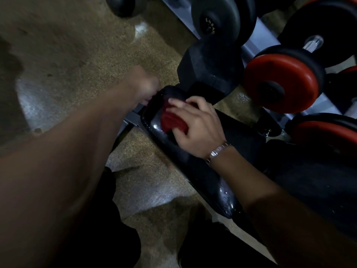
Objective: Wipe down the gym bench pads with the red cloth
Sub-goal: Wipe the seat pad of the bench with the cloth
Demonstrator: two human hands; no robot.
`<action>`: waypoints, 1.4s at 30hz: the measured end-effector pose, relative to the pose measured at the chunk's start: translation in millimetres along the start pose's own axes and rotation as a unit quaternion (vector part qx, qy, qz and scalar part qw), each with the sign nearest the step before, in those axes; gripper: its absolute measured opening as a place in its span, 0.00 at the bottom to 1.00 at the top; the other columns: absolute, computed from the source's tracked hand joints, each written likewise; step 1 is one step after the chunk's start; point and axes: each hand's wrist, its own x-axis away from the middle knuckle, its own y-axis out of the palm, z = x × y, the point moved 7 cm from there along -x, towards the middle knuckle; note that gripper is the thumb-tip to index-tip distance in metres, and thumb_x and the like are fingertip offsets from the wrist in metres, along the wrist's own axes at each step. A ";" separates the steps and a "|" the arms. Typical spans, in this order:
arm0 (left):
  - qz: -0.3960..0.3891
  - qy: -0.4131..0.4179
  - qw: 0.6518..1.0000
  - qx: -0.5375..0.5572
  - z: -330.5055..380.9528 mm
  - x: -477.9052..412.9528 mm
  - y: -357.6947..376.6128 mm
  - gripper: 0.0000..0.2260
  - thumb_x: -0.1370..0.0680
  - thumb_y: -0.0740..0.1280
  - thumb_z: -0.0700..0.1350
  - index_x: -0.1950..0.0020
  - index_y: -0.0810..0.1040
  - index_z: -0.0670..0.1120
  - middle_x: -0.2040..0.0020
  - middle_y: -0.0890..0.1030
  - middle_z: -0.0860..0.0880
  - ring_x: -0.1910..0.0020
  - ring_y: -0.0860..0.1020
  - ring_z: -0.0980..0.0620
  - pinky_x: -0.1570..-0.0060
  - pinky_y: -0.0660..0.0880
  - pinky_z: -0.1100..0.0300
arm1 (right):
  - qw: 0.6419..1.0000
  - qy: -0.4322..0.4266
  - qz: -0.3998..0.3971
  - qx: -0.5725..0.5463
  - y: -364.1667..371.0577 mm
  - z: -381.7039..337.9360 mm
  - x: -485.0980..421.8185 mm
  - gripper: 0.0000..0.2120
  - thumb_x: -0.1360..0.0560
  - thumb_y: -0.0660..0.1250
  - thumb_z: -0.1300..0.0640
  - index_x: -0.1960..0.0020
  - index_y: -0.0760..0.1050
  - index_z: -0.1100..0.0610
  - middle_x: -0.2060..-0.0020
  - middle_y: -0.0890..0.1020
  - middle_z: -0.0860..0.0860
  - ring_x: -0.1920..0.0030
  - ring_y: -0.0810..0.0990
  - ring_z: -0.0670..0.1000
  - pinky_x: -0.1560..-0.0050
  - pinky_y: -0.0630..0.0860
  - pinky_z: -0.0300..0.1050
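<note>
A long black bench pad (195, 163) runs diagonally from the lower right to the centre of the view, shiny with a few water drops near its lower end. My right hand (195, 124) presses a folded red cloth (172, 120) flat onto the pad's far end; a metal watch band circles that wrist. My left hand (146, 88) grips the far end edge of the same pad, its fingers curled around the rim and partly hidden. The left forearm fills the lower left of the view.
A rack at the upper right holds a black hex dumbbell (210, 68), a round black dumbbell (218, 16) and red-faced dumbbells (280, 82). The bench's metal frame (133, 120) shows under the pad's end. Speckled tan rubber floor (77, 45) lies to the left.
</note>
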 end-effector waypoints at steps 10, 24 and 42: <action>0.021 -0.011 1.000 0.002 -1.1 -4.9 -2.0 0.10 0.23 0.68 0.41 0.47 0.83 0.37 0.51 0.85 0.39 0.58 0.83 0.43 0.53 0.83 0.51 | 0.997 0.008 -0.039 -0.069 0.6 8.0 -8.3 0.22 0.29 0.63 0.49 0.37 0.80 0.48 0.33 0.78 0.42 0.36 0.72 0.52 0.35 0.69 0.51; 0.021 -0.005 1.000 -0.007 -0.8 -9.0 2.4 0.14 0.23 0.66 0.42 0.41 0.81 0.37 0.50 0.85 0.41 0.60 0.81 0.47 0.67 0.75 0.58 | 0.989 0.097 -0.109 0.007 -5.0 23.0 -10.8 0.25 0.26 0.60 0.40 0.29 0.70 0.38 0.36 0.68 0.46 0.42 0.69 0.54 0.38 0.70 0.54; 0.027 0.031 0.999 -0.035 -2.6 -11.3 4.7 0.11 0.24 0.68 0.43 0.47 0.82 0.36 0.59 0.81 0.44 0.64 0.79 0.48 0.64 0.74 0.59 | 0.987 0.150 -0.064 0.013 -24.8 81.3 2.3 0.11 0.25 0.62 0.51 0.46 0.80 0.43 0.42 0.82 0.41 0.49 0.75 0.54 0.50 0.76 0.47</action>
